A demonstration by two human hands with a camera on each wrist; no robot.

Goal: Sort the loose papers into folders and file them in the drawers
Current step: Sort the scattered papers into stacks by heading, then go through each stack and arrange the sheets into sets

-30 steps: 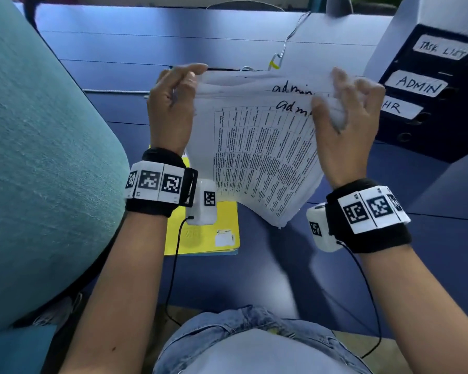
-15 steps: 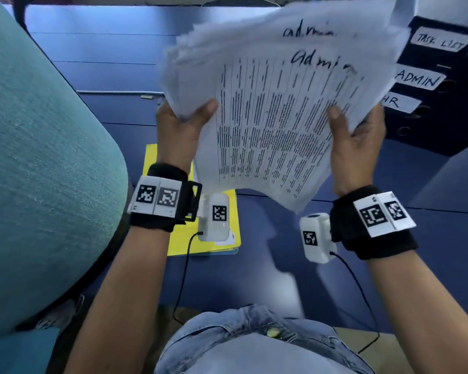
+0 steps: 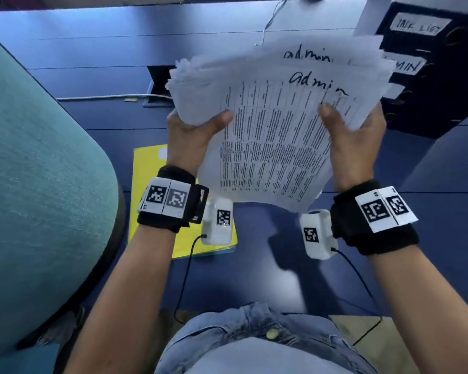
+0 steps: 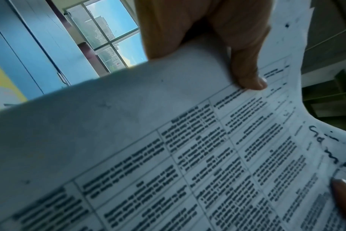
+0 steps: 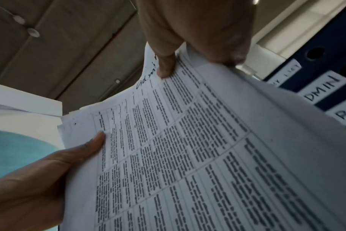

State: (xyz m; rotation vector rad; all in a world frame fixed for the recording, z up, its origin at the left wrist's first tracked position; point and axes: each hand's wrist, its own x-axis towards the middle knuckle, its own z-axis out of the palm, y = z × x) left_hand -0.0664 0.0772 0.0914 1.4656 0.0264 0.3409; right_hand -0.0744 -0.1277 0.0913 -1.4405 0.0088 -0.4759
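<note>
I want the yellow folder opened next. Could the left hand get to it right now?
Probably not yet: the left hand grips the paper stack, though the yellow folder lies uncovered just below its wrist.

printed text on papers (image 3: 268, 147): too blurred to read | drawer unit (image 3: 438, 76): cut off right, partly hidden
</note>
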